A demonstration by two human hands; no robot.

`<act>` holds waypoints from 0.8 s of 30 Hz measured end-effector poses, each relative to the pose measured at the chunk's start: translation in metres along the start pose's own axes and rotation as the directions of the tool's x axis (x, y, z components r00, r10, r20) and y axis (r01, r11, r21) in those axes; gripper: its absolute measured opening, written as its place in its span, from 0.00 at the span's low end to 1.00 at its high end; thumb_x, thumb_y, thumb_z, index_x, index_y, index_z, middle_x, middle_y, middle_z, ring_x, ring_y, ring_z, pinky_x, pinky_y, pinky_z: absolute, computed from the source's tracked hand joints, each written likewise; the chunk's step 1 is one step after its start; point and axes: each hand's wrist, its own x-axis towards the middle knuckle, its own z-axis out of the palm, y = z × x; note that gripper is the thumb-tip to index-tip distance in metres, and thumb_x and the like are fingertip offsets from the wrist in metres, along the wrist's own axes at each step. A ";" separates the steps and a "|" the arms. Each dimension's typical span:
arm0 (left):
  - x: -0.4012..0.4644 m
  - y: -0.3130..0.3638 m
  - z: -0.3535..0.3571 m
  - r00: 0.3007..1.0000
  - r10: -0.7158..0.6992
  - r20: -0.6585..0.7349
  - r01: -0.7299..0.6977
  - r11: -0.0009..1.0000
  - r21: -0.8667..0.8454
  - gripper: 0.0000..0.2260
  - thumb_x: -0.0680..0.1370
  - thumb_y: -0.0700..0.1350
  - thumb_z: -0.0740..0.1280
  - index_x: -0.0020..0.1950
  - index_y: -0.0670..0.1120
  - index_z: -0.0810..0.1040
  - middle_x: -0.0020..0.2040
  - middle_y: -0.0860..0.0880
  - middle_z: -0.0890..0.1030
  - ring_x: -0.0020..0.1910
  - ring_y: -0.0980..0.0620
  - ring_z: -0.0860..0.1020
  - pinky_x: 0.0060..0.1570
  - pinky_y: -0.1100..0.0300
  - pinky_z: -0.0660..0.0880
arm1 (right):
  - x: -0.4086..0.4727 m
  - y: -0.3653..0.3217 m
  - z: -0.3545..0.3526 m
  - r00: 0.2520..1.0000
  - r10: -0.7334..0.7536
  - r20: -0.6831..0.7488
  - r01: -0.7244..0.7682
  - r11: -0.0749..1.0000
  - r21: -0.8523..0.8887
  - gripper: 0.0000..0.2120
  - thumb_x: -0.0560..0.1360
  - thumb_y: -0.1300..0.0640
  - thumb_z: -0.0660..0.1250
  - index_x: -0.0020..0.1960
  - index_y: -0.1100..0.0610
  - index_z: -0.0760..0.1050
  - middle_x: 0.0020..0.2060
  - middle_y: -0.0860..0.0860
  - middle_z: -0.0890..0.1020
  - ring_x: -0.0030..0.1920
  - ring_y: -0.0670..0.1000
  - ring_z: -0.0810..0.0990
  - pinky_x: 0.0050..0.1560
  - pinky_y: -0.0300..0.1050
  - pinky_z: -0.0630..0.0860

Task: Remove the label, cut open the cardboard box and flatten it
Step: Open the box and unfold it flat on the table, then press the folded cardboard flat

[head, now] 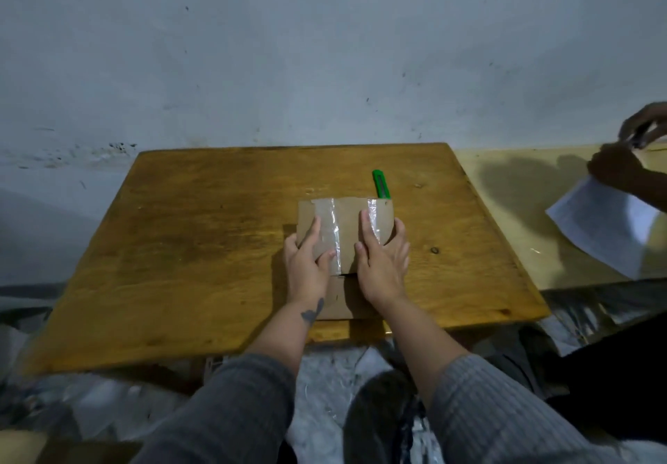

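Note:
A flat brown cardboard box (348, 225) with two strips of clear tape lies on the wooden table (202, 232). My left hand (306, 265) rests palm down on its left part, fingers spread. My right hand (382, 261) presses flat on its right part, with the thumb around the right edge. A lower flap of the cardboard shows between my wrists. A green utility knife (381, 184) lies on the table just behind the box's far right corner, untouched. I see no label on the box.
Another person's hands (628, 160) work at the far right over a paler table (512, 211), beside a white sheet of paper (606, 225). A grey wall stands behind the table. Crumpled plastic covers the floor below.

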 end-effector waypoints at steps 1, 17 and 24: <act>-0.012 0.006 0.008 1.000 0.011 -0.004 -0.011 1.000 -0.008 0.28 0.77 0.41 0.67 0.74 0.59 0.63 0.75 0.42 0.58 0.73 0.44 0.59 0.70 0.52 0.61 | -0.008 0.010 -0.010 1.000 0.004 -0.004 -0.004 1.000 -0.001 0.25 0.80 0.50 0.54 0.74 0.36 0.50 0.75 0.58 0.45 0.72 0.60 0.51 0.71 0.58 0.54; -0.268 0.021 0.209 0.999 -0.051 0.017 0.051 0.999 0.007 0.28 0.76 0.43 0.70 0.73 0.56 0.66 0.64 0.48 0.67 0.56 0.57 0.67 0.55 0.67 0.61 | -0.170 0.267 -0.154 0.957 0.109 0.268 -0.180 0.950 0.256 0.27 0.77 0.56 0.64 0.71 0.36 0.61 0.71 0.58 0.55 0.72 0.57 0.57 0.72 0.48 0.56; -0.306 -0.046 0.258 0.968 -0.130 0.214 0.099 0.983 0.152 0.29 0.77 0.45 0.68 0.75 0.59 0.62 0.65 0.48 0.67 0.57 0.53 0.69 0.57 0.63 0.62 | -0.216 0.344 -0.121 0.874 0.281 0.396 -0.396 0.884 0.249 0.30 0.76 0.64 0.65 0.70 0.40 0.64 0.65 0.53 0.61 0.63 0.52 0.69 0.68 0.42 0.63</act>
